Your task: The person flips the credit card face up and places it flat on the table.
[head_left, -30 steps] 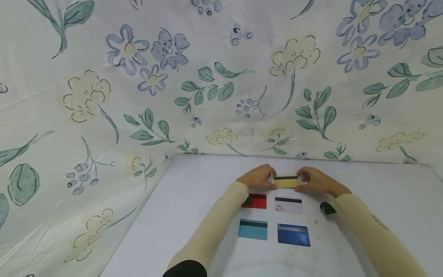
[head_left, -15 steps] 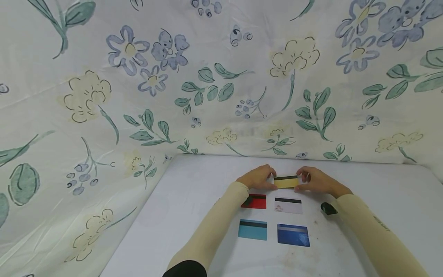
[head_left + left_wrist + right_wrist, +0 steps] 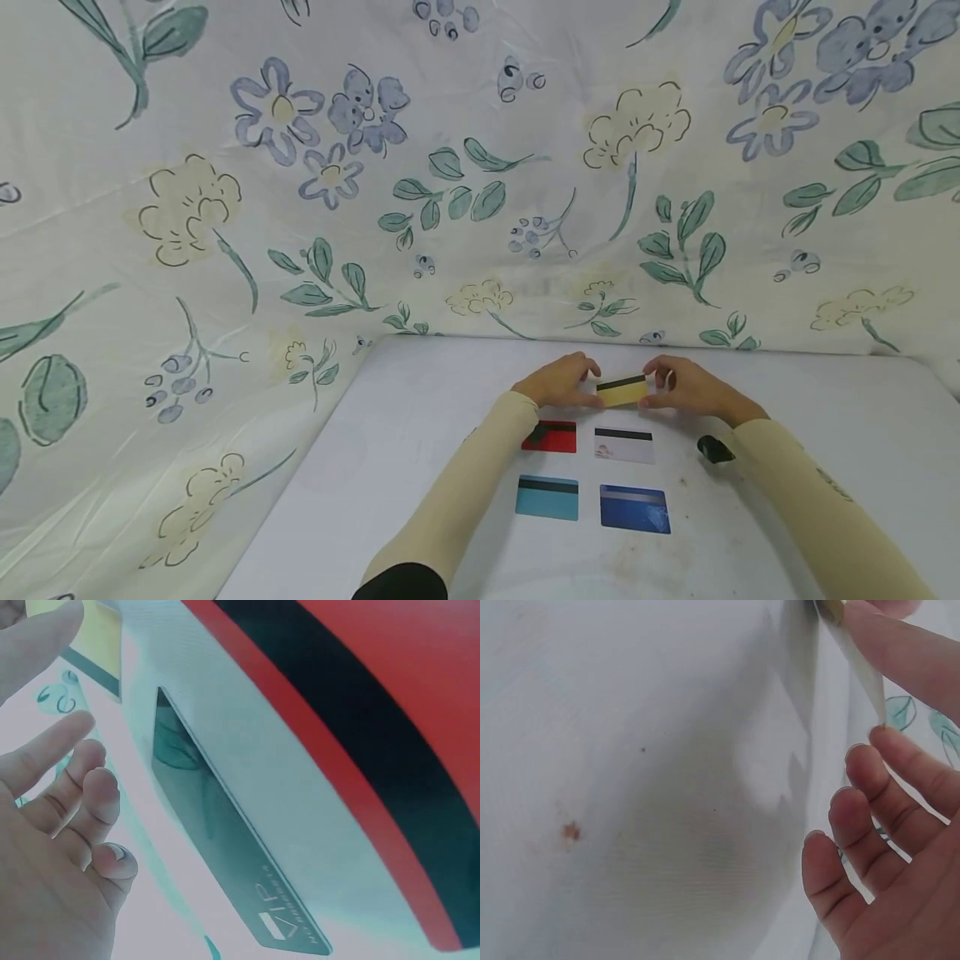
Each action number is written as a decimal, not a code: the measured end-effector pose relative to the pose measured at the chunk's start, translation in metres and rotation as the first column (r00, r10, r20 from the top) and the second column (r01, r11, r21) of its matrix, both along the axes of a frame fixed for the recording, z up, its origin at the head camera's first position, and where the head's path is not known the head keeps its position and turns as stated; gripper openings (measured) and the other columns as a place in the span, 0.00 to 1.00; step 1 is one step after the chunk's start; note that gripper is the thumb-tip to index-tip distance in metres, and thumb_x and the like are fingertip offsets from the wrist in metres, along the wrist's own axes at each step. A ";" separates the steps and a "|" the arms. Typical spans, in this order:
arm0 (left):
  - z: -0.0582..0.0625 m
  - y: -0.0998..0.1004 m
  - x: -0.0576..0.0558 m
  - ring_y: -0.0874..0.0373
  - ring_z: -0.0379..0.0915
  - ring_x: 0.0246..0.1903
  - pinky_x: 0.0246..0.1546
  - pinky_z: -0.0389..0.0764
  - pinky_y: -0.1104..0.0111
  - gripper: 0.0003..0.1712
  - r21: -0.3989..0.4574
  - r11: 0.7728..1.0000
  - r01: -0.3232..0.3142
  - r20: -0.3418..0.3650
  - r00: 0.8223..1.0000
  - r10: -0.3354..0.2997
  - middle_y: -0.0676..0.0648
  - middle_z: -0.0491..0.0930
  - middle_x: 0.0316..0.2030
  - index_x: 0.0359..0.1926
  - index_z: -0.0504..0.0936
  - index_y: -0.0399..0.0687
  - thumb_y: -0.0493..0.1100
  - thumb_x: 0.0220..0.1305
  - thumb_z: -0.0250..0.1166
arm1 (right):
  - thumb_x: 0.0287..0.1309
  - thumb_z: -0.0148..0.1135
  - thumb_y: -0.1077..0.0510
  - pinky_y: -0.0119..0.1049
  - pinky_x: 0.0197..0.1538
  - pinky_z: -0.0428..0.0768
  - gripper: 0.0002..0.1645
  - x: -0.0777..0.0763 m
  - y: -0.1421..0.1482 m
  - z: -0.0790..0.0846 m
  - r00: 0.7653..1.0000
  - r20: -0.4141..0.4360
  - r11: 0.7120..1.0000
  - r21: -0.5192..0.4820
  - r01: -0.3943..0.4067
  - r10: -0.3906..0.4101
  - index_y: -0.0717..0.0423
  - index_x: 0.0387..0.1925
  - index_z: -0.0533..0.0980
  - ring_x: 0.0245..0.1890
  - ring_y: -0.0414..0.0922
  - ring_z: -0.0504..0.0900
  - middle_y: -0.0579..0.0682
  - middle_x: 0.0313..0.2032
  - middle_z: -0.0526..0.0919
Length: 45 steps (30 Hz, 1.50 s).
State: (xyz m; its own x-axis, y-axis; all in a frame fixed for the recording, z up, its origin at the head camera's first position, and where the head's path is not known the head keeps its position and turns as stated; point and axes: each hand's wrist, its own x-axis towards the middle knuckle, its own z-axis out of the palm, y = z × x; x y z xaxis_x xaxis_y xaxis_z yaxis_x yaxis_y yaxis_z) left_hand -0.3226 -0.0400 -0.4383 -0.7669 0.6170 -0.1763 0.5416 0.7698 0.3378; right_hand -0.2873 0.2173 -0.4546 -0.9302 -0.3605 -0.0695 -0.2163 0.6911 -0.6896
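Observation:
A yellow card with a black stripe (image 3: 622,392) is held up between both hands near the table's far side, tilted with its right end higher. My left hand (image 3: 558,382) has its thumb on the card's left end; its other fingers are bent, the index tip close to the stripe edge. My right hand (image 3: 693,389) pinches the right end between thumb and index finger, the other fingers loosely curled. Beneath the left hand lies a dark green VIP card (image 3: 225,832), hidden in the head view. Nearer are a red card (image 3: 558,437) and a pale lilac card (image 3: 624,447).
A light blue card (image 3: 547,500) and a dark blue card (image 3: 634,510) lie in the nearest row on the white table (image 3: 420,433). Dark wrist cameras, one seen as a black piece (image 3: 715,450), sit under the wrists. Floral cloth (image 3: 480,208) hangs behind.
The yellow card has tilted, its right end rising slightly with my right hand. My left hand has barely moved. The cards on the table stay put.

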 end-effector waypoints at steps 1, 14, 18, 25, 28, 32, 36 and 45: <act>0.001 0.000 0.000 0.59 0.73 0.52 0.59 0.78 0.69 0.32 0.005 1.000 0.002 -0.001 1.000 -0.002 0.49 0.78 0.54 0.65 0.78 0.52 0.59 0.65 0.71 | 0.54 0.78 0.46 0.35 0.36 0.75 0.37 0.000 0.000 0.000 1.000 -0.004 1.000 -0.002 -0.003 0.003 0.64 0.57 0.75 0.38 0.47 0.72 0.54 0.39 0.75; 0.008 0.010 0.000 0.59 0.74 0.51 0.58 0.78 0.69 0.35 0.033 0.998 0.058 -0.039 0.998 -0.057 0.48 0.78 0.54 0.67 0.76 0.50 0.62 0.66 0.69 | 0.55 0.78 0.47 0.34 0.33 0.74 0.35 0.001 0.001 0.006 0.999 -0.040 0.999 -0.027 -0.020 0.019 0.63 0.56 0.75 0.35 0.46 0.72 0.53 0.38 0.75; 0.008 0.013 -0.001 0.59 0.74 0.52 0.58 0.78 0.69 0.36 0.025 0.997 0.070 -0.054 0.996 -0.069 0.48 0.78 0.55 0.68 0.76 0.51 0.63 0.66 0.69 | 0.55 0.77 0.47 0.34 0.33 0.74 0.35 0.001 0.000 0.008 0.999 -0.048 1.000 -0.022 -0.019 0.018 0.63 0.56 0.75 0.35 0.45 0.72 0.53 0.38 0.76; 0.010 0.019 -0.001 0.59 0.75 0.52 0.58 0.79 0.69 0.38 0.022 0.994 0.103 -0.078 0.992 -0.101 0.49 0.79 0.55 0.68 0.76 0.51 0.65 0.65 0.68 | 0.55 0.77 0.47 0.34 0.34 0.74 0.35 0.001 -0.001 0.009 0.998 -0.063 0.999 -0.020 -0.026 0.025 0.63 0.56 0.76 0.35 0.45 0.72 0.52 0.38 0.76; 0.010 0.021 -0.001 0.59 0.75 0.52 0.57 0.79 0.70 0.38 0.022 0.993 0.117 -0.090 0.989 -0.114 0.48 0.79 0.54 0.68 0.75 0.50 0.66 0.66 0.68 | 0.56 0.77 0.48 0.34 0.35 0.74 0.34 0.001 -0.001 0.010 0.997 -0.071 0.999 -0.028 -0.032 0.030 0.63 0.56 0.76 0.35 0.45 0.72 0.53 0.37 0.76; 0.010 0.023 -0.001 0.59 0.75 0.52 0.57 0.79 0.70 0.37 0.029 0.991 0.133 -0.097 0.987 -0.129 0.48 0.79 0.55 0.68 0.76 0.49 0.64 0.67 0.67 | 0.56 0.77 0.47 0.34 0.35 0.74 0.34 0.002 -0.002 0.012 0.997 -0.073 0.999 -0.024 -0.028 0.026 0.63 0.56 0.76 0.35 0.46 0.72 0.53 0.37 0.76; 0.009 0.026 0.000 0.59 0.75 0.53 0.56 0.79 0.70 0.37 0.039 0.991 0.129 -0.084 0.989 -0.125 0.48 0.78 0.55 0.68 0.76 0.49 0.64 0.66 0.68 | 0.55 0.77 0.46 0.34 0.36 0.74 0.35 0.003 -0.004 0.013 0.997 -0.077 0.999 -0.020 -0.025 0.023 0.63 0.56 0.76 0.36 0.46 0.72 0.52 0.38 0.76; 0.009 0.031 0.002 0.61 0.74 0.51 0.53 0.79 0.71 0.39 0.031 0.994 0.107 -0.068 0.992 -0.105 0.50 0.78 0.54 0.68 0.76 0.50 0.65 0.64 0.69 | 0.55 0.78 0.47 0.35 0.38 0.74 0.33 0.005 -0.004 0.015 0.995 -0.093 0.999 -0.022 -0.031 0.029 0.63 0.55 0.76 0.37 0.46 0.73 0.52 0.37 0.76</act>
State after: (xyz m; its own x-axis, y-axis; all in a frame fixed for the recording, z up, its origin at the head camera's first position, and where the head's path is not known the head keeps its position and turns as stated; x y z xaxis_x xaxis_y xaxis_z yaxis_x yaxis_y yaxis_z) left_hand -0.3210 -0.0090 -0.4293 -0.7060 0.7004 -0.1047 0.6416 0.6952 0.3241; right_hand -0.2827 0.2133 -0.4396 -0.9209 -0.3890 0.0253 -0.3005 0.6671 -0.6817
